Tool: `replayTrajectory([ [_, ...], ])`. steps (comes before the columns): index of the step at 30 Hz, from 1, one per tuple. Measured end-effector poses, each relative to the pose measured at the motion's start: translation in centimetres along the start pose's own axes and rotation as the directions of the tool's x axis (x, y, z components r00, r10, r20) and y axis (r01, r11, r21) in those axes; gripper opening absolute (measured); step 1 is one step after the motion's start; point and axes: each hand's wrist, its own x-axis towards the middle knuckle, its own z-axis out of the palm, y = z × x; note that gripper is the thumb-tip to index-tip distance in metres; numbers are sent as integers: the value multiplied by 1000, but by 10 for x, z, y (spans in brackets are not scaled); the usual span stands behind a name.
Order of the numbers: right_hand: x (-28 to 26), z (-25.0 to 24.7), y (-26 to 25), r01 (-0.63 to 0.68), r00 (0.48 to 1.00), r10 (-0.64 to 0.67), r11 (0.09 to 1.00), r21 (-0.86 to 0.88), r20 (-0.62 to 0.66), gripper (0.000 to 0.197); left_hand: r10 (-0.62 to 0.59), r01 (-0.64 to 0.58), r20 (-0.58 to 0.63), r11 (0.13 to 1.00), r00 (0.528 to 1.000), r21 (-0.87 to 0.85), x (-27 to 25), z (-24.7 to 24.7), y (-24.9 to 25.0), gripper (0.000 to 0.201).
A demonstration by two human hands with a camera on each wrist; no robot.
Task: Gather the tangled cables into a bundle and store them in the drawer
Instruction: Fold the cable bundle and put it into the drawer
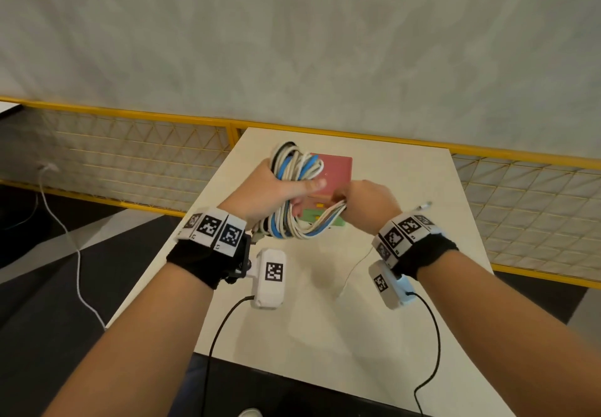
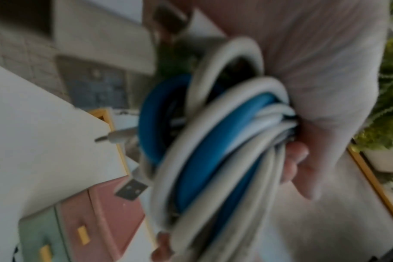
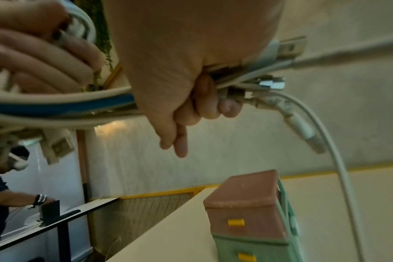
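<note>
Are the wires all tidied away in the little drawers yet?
Not yet. The cables are coiled into a bundle gripped by the left hand, while the right hand holds the loose ends. Both drawers look closed, so opening one and storing the bundle remains.

Drawer unit [image 1: 328, 189] partly hidden behind cable bundle [image 1: 294, 195], hands.

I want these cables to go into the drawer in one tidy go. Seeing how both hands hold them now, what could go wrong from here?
1. One white cable trails loose onto the table from the right hand; it may snag or stay outside the drawer.
2. Both drawers of the drawer box look closed, and the left hand grips the bundle, so opening one may loosen the coil.
</note>
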Motion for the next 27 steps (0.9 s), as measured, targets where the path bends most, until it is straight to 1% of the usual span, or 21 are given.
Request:
replayTrajectory([
  [2,2,-5,-3,-31,999,31,999,-33,-17,16,-28,29,-18,996,999,82,1,8,-3,34],
  [5,3,-11,-7,-57,997,52,996,-72,-65,17,-39,45,-73,996,997,80,5,22,-10,22],
  [6,3,-14,-8,-50,996,44,996,-72,-81,19,-43,49,-88,996,995,75,6,28,-13,15],
  [7,3,-16,-9,-33,995,27,997,-64,-98,20,-45,54,-106,995,993,82,7,33,-16,13],
  [9,3,-20,-9,14,992,-16,1000,-19,-126,25,-55,70,-147,992,988,100,11,39,-24,29],
  [11,1,-22,-7,63,991,-47,990,123,-126,36,-75,89,-153,993,985,84,13,41,-26,38],
  [12,1,-22,-5,85,993,-61,967,242,-103,41,-78,92,-152,992,985,88,14,40,-26,46],
  [13,0,-24,-1,104,994,-86,920,377,-65,46,-85,102,-160,989,984,105,14,40,-26,55],
  [14,-1,-26,1,123,992,-127,855,504,-25,50,-90,110,-163,987,982,119,15,38,-26,59],
  [15,-3,-29,2,131,985,-172,783,607,9,53,-84,101,-146,988,986,116,16,37,-26,55],
  [17,-5,-32,5,131,970,-240,660,740,43,57,-68,78,-120,994,990,83,16,37,-29,33],
  [19,-7,-32,6,120,967,-253,568,814,34,55,-48,59,-176,997,983,57,16,41,-30,19],
  [20,-8,-31,7,122,971,-237,558,821,17,51,-39,50,-208,998,977,48,16,42,-30,15],
  [21,-8,-32,9,134,977,-212,597,791,-5,44,-32,43,-228,998,973,44,17,43,-30,11],
  [23,-9,-33,18,158,985,-168,780,606,-40,24,-34,45,-258,998,966,36,19,42,-27,13],
  [24,-10,-33,23,144,989,-147,854,500,-33,19,-41,49,-273,999,961,23,19,40,-26,16],
  [25,-11,-33,26,116,992,-122,894,433,-13,19,-46,51,-285,999,958,10,19,38,-24,20],
  [27,-15,-32,26,70,997,-79,905,419,3,19,-34,31,-311,999,950,-17,20,36,-21,23],
])
